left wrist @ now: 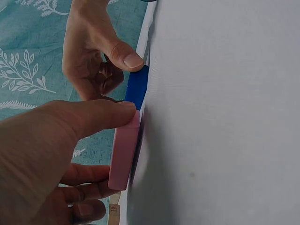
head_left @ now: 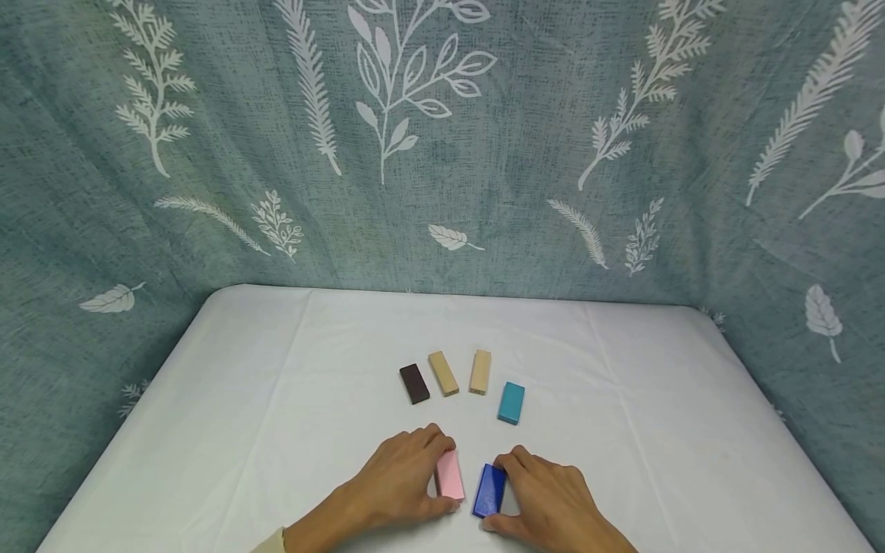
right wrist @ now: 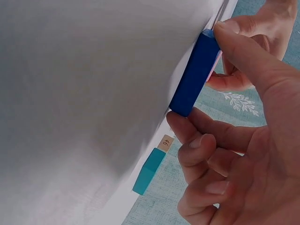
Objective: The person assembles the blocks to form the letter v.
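Note:
A pink block [head_left: 450, 476] lies on the white cloth near the front of the table. My left hand [head_left: 408, 478] pinches it lengthwise, thumb at the near end and fingers at the far end. Just to its right is a dark blue block [head_left: 489, 491], which my right hand [head_left: 546, 495] pinches by its two ends in the same way. A gap of bare cloth separates the two blocks in the head view. The left wrist view shows the pink block [left wrist: 124, 152] between thumb and fingers; the right wrist view shows the blue block [right wrist: 194, 75] held likewise.
Beyond the hands, a dark brown block [head_left: 415, 384], a tan block [head_left: 444, 374], a second tan block [head_left: 480, 372] and a teal block [head_left: 511, 403] form an arc on the white table [head_left: 332, 369]. A green leaf-patterned curtain [head_left: 512, 230] hangs behind the table.

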A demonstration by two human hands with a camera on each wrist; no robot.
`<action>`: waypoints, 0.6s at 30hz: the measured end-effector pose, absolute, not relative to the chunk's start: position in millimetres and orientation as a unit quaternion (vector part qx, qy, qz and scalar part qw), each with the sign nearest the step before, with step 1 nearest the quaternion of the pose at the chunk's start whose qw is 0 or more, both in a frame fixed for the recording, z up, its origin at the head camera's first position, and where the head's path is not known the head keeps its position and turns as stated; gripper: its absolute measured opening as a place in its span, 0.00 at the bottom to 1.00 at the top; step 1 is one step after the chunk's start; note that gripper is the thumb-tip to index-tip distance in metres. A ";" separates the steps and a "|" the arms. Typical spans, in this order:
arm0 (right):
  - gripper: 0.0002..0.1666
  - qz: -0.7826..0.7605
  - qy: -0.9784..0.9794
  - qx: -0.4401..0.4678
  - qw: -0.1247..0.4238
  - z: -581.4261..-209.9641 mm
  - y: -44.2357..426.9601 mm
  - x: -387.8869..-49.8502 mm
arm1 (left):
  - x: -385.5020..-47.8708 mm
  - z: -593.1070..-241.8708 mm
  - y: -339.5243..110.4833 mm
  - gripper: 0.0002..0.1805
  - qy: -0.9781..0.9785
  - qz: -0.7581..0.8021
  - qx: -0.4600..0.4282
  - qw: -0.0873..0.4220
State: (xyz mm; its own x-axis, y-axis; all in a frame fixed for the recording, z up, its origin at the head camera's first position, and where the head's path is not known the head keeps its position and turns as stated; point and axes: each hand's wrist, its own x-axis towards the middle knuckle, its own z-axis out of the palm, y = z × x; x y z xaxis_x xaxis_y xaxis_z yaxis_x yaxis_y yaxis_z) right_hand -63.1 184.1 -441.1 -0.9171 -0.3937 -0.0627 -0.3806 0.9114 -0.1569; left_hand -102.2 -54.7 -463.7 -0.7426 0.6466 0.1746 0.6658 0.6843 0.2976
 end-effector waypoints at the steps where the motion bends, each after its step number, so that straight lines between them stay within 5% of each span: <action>1: 0.40 -0.071 0.976 -0.199 0.045 -441.3 184.4 -63.3 | -101.8 -464.3 -54.4 0.32 -0.917 -0.171 -0.358 0.027; 18: 0.40 -0.078 0.970 -0.230 0.016 -445.4 183.9 -60.4 | -93.0 -468.5 -48.7 0.34 -0.918 -0.159 -0.364 0.013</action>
State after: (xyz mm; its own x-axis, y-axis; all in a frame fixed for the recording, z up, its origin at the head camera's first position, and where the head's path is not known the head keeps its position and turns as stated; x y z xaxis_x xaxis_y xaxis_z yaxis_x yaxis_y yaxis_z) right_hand -60.4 183.9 -445.4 -0.8939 -0.4483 0.0043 -0.4433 0.8824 -0.1578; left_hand -93.0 -48.7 -468.5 -0.7349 0.6636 0.1398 0.6719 0.6845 0.2830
